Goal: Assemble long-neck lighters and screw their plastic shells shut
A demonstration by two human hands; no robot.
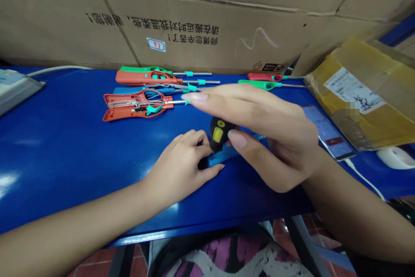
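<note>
My right hand [266, 130] grips a short black and yellow screwdriver [219, 133] between thumb and palm, its tip pointing down onto a blue lighter body [227, 154] lying on the blue table [65, 147]. The fingers of this hand stretch out to the left above the tool. My left hand [181, 164] is curled, pressing on the left end of the blue lighter body right beside the screwdriver tip. Most of the blue piece is hidden under both hands.
Behind the hands lie several long-nosed lighters: an opened orange one [136, 105], closed orange and green ones [149, 76], two more at right [262, 80]. A phone [329, 132] and a taped parcel [363, 91] sit right. Cardboard boxes [194, 13] wall the back.
</note>
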